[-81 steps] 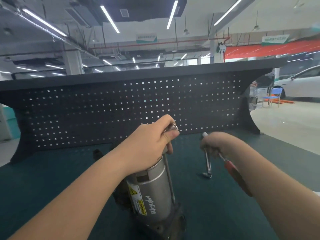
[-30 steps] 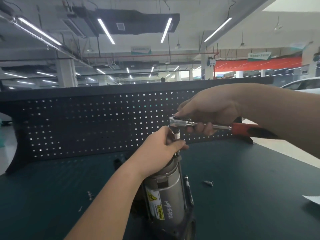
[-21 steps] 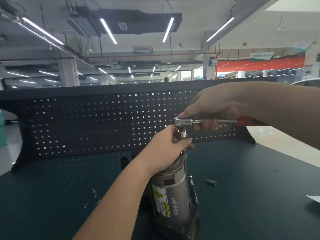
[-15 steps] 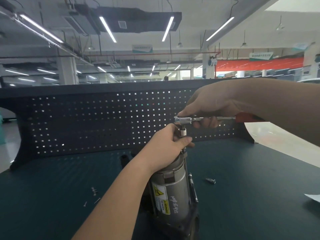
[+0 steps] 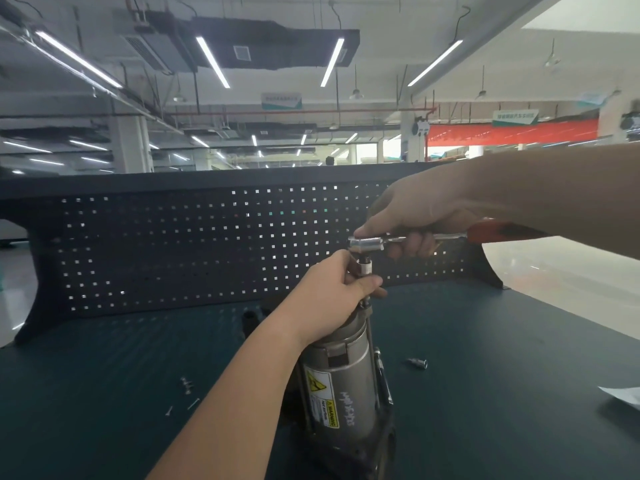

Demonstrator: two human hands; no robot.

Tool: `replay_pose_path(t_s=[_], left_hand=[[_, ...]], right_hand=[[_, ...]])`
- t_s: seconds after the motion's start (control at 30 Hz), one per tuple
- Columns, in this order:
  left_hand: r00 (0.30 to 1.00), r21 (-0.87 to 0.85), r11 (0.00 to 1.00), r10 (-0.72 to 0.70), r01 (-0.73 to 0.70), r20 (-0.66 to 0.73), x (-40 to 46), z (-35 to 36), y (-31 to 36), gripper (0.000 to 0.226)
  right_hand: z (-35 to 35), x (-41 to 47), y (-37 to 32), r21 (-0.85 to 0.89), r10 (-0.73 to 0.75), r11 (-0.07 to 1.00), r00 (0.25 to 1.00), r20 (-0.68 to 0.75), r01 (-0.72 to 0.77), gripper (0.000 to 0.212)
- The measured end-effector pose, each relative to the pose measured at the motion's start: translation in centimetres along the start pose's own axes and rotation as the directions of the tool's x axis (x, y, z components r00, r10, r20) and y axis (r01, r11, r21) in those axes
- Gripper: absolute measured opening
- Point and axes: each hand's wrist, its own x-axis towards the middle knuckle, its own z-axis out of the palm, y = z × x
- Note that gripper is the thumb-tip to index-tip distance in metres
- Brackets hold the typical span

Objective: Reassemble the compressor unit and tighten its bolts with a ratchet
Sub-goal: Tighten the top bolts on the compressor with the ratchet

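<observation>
**Ratchet seated on a bolt at the top of the upright compressor**

On the left of the green workbench [image 5: 104,393] a few small screws [image 5: 187,386] lie loose. At centre the compressor [image 5: 341,386] stands on end, a silver metal cylinder with a yellow warning label. It looks heavy, rigid and smooth-sided, so it may twist or tip under torque. Your left hand [image 5: 332,299] is curled round its top end, steadying it just below the socket [image 5: 364,267]; that high grip seems the sensible place to brace. Above it, your right hand [image 5: 415,216] is wrapped round the ratchet [image 5: 381,242], fingers closed on the steel shaft near the head, the red handle trailing right. A spare socket [image 5: 417,363] lies on the bench to the right, and a white paper [image 5: 623,396] at the edge. Behind stands a dark pegboard [image 5: 173,244], and beyond it a large workshop hall with strip lights.
</observation>
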Motion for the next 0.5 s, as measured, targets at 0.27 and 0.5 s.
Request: replay_pose_path(t_s=[0.27,0.5], left_hand=[[1.000,-0.035,0.999,0.000,0.000,0.000,-0.1,-0.1,0.0,0.019],[1.000,-0.037,0.999,0.004,-0.003,0.005,0.1,0.0,-0.1,0.009]], right_hand=[[-0.3,1.9,1.8,0.075,-0.046,0.997,0.986,0.163,0.034,0.024],[-0.6,-0.4,2.3,-0.086,0.128,0.990,0.973,0.191,-0.113,0.057]])
